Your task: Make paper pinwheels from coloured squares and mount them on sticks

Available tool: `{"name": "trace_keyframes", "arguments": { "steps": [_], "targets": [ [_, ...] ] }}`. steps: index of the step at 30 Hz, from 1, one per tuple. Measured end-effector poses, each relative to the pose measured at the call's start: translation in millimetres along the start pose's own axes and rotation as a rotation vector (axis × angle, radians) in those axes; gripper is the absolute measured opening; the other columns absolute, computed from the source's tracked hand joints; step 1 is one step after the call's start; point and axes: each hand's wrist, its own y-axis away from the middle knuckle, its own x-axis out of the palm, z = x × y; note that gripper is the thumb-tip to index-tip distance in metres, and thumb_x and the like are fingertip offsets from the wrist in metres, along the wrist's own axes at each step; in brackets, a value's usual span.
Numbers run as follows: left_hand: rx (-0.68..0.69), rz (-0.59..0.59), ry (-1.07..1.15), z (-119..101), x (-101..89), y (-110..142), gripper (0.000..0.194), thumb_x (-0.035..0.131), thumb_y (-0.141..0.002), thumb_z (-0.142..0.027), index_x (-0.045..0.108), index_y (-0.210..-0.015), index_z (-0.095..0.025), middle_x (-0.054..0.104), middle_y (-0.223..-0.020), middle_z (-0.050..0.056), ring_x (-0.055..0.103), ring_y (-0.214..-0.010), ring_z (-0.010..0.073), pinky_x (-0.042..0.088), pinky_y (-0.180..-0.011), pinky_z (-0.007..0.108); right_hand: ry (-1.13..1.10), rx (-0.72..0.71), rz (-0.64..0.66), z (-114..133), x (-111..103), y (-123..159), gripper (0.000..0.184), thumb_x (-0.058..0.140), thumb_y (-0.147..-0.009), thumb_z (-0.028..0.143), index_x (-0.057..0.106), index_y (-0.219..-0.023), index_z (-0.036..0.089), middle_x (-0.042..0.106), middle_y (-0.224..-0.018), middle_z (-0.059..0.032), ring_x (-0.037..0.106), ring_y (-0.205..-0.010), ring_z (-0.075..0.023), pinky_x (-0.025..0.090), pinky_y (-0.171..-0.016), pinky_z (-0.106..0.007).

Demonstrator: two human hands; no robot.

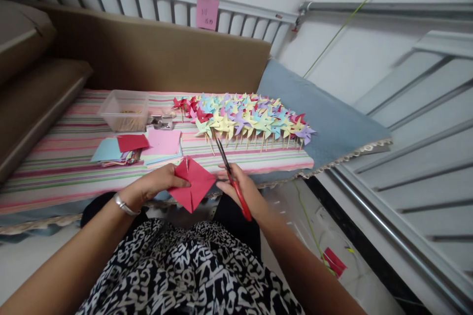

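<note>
My left hand [160, 180] pinched the red paper square [201, 180] over the near edge of the striped cloth [55, 170]. My right hand [246, 187] held the red-handled scissors [241, 199], its fingertips at the paper's right corner. A bare strip of cloth ran before the pinwheels [241, 119]; paper stacks [162, 142] crowded the left side.

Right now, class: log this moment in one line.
left hand: holds slit red paper | right hand: holds red-handled scissors | pinwheels: over striped cloth
</note>
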Motion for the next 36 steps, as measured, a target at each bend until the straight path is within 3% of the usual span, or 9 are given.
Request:
{"name": "trace_keyframes", "arguments": {
  "steps": [3,6,11,15,19,23,28,32,36],
  "targets": [
    [-0.015,0.088,-0.043,-2.7,8.8,-1.8,0.022,0.077,-0.058,-0.022,0.074,-0.078,-0.015,0.073,-0.078,0.007,0.064,-0.064,0.0190,0.051,-0.067,0.030,-0.141,0.027,0.007,5.8,16.6,-20.0,0.046,0.067,-0.070,0.026,0.051,-0.113,0.023,0.058,-0.082,0.0012,0.059,-0.075,-0.0149,0.047,-0.073,-0.030],
    [-0.005,0.092,-0.003,-5.7,6.1,0.3,0.019,0.078,-0.059,-0.023,0.074,-0.076,-0.015,0.073,-0.075,0.006,0.064,-0.062,0.0172,0.050,-0.065,0.027,-0.199,0.023,0.003,8.4,27.2,-27.6,0.044,0.065,-0.067,0.021,0.053,-0.109,0.023,0.050,-0.072,0.0051,0.051,-0.063,-0.0113,0.042,-0.062,-0.025],
    [0.135,-0.073,0.485,5.3,0.7,9.4,0.022,0.077,-0.067,-0.030,0.073,-0.082,-0.014,0.073,-0.085,0.009,0.066,-0.072,0.0187,0.053,-0.070,0.028,-0.378,0.011,-0.125,6.8,36.6,-26.1,0.039,0.064,-0.068,0.026,0.048,-0.103,0.022,0.051,-0.075,0.0043,0.049,-0.063,-0.0110,0.041,-0.060,-0.023],
    [0.268,-0.239,0.877,25.0,24.9,11.7,0.015,0.078,-0.066,-0.026,0.070,-0.077,-0.018,0.073,-0.081,0.003,0.066,-0.072,0.0164,0.054,-0.070,0.027,-0.393,0.019,-0.260,2.1,49.0,-25.5,0.039,0.062,-0.068,0.027,0.046,-0.103,0.023,0.048,-0.074,0.0049,0.046,-0.059,-0.0105,0.041,-0.057,-0.023],
    [0.256,-0.272,0.852,28.7,53.4,11.1,0.025,0.078,-0.065,-0.021,0.070,-0.088,-0.014,0.073,-0.090,0.007,0.068,-0.078,0.0192,0.053,-0.078,0.030,-0.377,0.004,-0.299,1.5,63.8,-24.5,0.038,0.062,-0.070,0.026,0.047,-0.104,0.022,0.047,-0.075,0.0044,0.047,-0.062,-0.0110,0.042,-0.060,-0.024],
    [0.272,-0.388,0.784,21.6,52.7,12.2,0.035,0.081,-0.060,-0.020,0.069,-0.092,-0.012,0.074,-0.085,0.009,0.069,-0.076,0.0224,0.054,-0.075,0.032,-0.333,0.036,-0.207,4.0,62.7,-19.0,0.038,0.060,-0.073,0.027,0.047,-0.109,0.023,0.051,-0.079,0.0030,0.051,-0.065,-0.0120,0.045,-0.065,-0.025],
    [0.306,-0.502,0.662,18.7,24.6,17.8,0.041,0.083,-0.055,-0.022,0.068,-0.092,-0.010,0.074,-0.084,0.009,0.069,-0.073,0.0227,0.054,-0.075,0.032,-0.109,0.023,0.044,2.6,35.0,3.9,0.045,0.060,-0.075,0.023,0.050,-0.118,0.021,0.060,-0.089,-0.0020,0.058,-0.078,-0.0143,0.045,-0.076,-0.028],
    [0.281,-0.512,0.579,18.9,9.6,21.4,0.041,0.085,-0.053,-0.022,0.070,-0.089,-0.011,0.074,-0.082,0.008,0.068,-0.069,0.0209,0.054,-0.070,0.030,0.052,0.151,0.230,7.1,21.6,31.5,0.040,0.062,-0.079,0.032,0.060,-0.118,0.019,0.059,-0.078,0.0001,0.053,-0.064,-0.0114,0.043,-0.064,-0.025],
    [0.266,-0.483,0.547,16.6,7.0,23.4,0.039,0.086,-0.051,-0.022,0.071,-0.086,-0.012,0.074,-0.084,0.008,0.068,-0.070,0.0201,0.054,-0.070,0.028,0.099,0.245,0.307,12.1,23.6,46.8,0.036,0.064,-0.078,0.036,0.067,-0.109,0.017,0.055,-0.061,0.0025,0.051,-0.057,-0.0117,0.042,-0.060,-0.025]
  ]
}}
